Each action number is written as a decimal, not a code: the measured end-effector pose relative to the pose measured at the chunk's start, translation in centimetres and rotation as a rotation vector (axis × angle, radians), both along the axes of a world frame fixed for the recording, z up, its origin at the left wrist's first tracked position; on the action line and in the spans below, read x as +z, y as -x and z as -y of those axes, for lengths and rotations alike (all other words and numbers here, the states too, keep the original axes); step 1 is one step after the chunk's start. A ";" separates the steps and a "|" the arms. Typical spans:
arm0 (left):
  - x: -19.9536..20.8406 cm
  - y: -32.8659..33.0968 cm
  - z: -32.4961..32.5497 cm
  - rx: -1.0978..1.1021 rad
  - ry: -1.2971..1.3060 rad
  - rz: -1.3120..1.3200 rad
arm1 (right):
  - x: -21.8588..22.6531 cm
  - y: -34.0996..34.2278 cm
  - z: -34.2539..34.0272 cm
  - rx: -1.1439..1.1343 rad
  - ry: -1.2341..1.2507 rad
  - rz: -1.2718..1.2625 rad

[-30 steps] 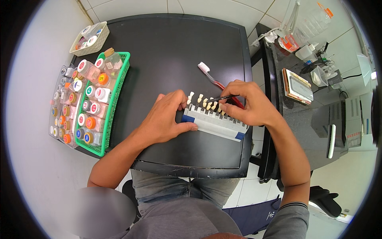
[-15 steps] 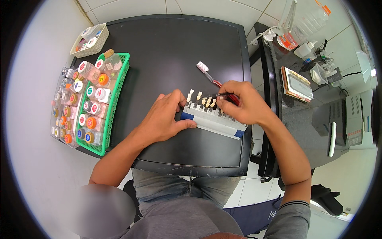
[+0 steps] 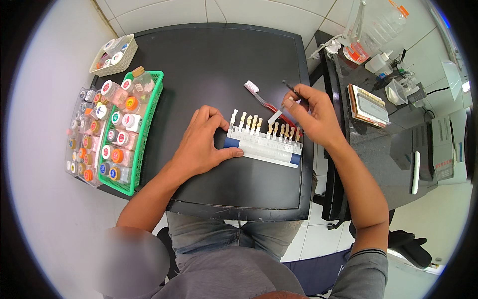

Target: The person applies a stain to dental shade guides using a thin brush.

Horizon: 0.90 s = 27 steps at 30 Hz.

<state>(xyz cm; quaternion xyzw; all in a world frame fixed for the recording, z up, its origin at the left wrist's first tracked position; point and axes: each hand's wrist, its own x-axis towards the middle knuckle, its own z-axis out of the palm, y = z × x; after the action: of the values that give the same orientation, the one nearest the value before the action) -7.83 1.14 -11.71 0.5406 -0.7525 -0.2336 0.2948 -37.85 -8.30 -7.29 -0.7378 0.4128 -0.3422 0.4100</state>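
a person's bare hands work over a black table (image 3: 209, 60), with a tooth shade guide (image 3: 261, 148) near its front right part. the change is at the right hand (image 3: 314, 112): in the earlier views its fingers are in among the tabs (image 3: 255, 121), and now it is up and to the right, clear of the row. its thumb and fingers are closed in a pinch on 1 loose tab (image 3: 274, 116), whose pale stem points down toward the guide, and a thin dark tool (image 3: 291, 88) lies in the same grip, tilted up and away from the row. a gap near the middle of the row suggests that this tab is out of its slot, so the work appears to be at 1 tab, held apart from the others. the left hand (image 3: 201, 137) stays at the guide's left end, thumb on the front and fingers curled behind, steadying it. the guide's front face now shows more fully. a toothbrush (image 3: 264, 102) with a red handle lies just behind the row. to the left, a green basket (image 3: 146, 134) holds bottles with coloured caps (image 3: 117, 155).
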 end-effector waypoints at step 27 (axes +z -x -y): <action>-0.2 2.5 -1.6 -0.236 -0.357 -0.862 | 1.4 -3.1 -4.4 0.214 0.254 -0.032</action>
<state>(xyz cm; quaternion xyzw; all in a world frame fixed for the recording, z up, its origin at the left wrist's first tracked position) -10.35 2.75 -11.95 0.3478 -0.5659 -0.5939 0.4539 -34.75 -3.88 -5.91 -0.8287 0.2921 -0.3342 0.3409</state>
